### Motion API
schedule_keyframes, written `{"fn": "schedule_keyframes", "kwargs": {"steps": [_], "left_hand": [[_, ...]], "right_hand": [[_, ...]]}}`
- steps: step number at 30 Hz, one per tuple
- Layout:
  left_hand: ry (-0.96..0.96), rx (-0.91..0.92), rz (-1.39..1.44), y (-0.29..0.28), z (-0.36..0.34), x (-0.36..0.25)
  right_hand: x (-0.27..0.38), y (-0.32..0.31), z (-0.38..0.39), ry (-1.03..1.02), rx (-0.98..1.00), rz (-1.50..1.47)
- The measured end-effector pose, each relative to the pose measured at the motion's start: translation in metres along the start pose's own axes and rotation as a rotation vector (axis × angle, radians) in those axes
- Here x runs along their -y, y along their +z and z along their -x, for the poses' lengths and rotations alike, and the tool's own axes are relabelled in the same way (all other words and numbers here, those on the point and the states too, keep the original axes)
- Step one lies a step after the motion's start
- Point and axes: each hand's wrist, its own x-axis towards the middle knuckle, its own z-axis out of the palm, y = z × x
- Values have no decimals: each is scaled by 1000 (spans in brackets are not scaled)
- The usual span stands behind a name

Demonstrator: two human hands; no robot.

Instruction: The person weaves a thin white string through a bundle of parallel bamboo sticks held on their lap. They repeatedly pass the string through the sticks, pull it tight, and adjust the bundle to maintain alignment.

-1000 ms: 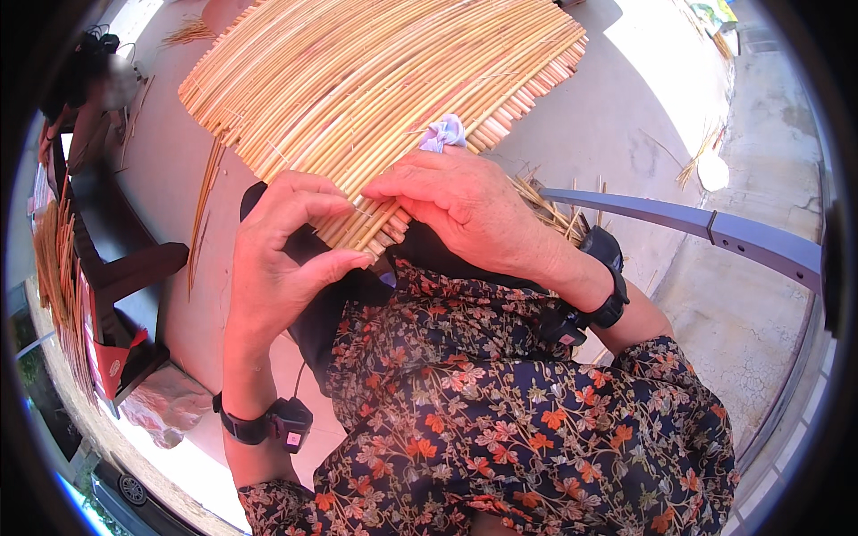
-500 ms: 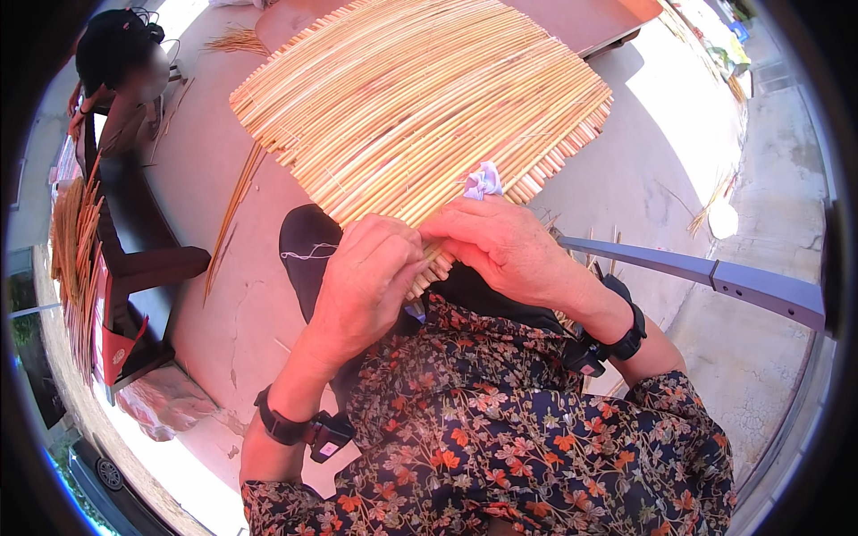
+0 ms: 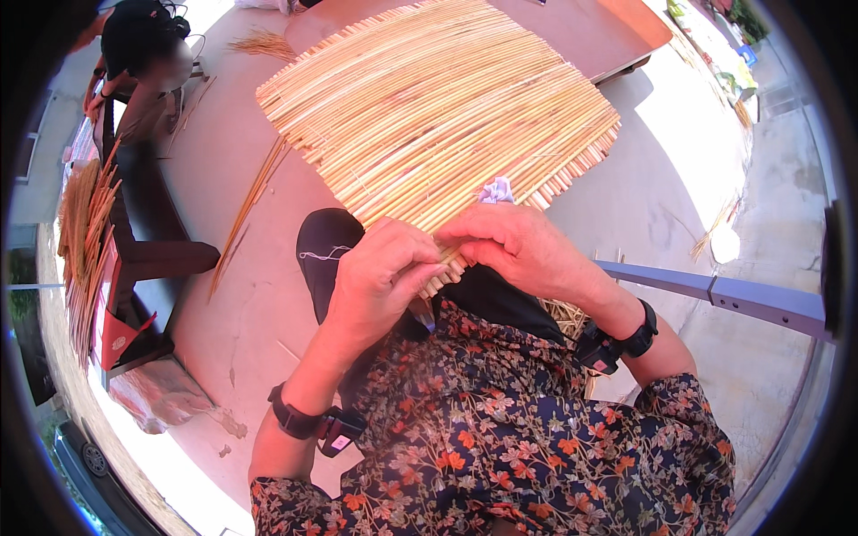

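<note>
A mat of straw-coloured reed stalks (image 3: 447, 116), laid side by side, stretches away from my lap. At its near corner my left hand (image 3: 382, 272) is closed, thumb against fingers; what it pinches is too small to make out. Close beside it, my right hand (image 3: 527, 246) is closed over the mat's near edge, thumb and fingertips around the stalks. Cut stalk ends show between and below the two hands. A pale purple-white knotted cloth strip (image 3: 496, 189) sits on the mat just beyond my right knuckles. Loose white thread (image 3: 326, 255) lies over the dark knee left of my left hand.
A grey metal bar (image 3: 715, 288) reaches in from the right. To the left, a dark bench (image 3: 161, 259) stands beside a bundle of reeds (image 3: 85, 241), with a person (image 3: 147, 71) behind it. Long loose reeds (image 3: 250, 210) lie on the floor left of the mat.
The whole view has shifted slightly, so mat and hands appear a little further right. Both hands stay together at the mat's near corner, with the fingers only slightly moved.
</note>
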Motion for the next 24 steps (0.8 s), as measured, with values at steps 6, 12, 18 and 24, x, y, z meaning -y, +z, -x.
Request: {"fn": "schedule_keyframes", "kwargs": {"steps": [6, 12, 18, 24], "left_hand": [[113, 48, -146, -3, -5, -4], [-206, -228, 489, 0, -22, -17], [-137, -191, 264, -10, -43, -8], [-138, -262, 621, -17, -45, -15]], "right_hand": [[2, -2, -2, -66, 26, 78], [2, -1, -2, -29, 74, 58], [19, -7, -13, 218, -76, -781], [38, -27, -44, 187, 66, -894]]}}
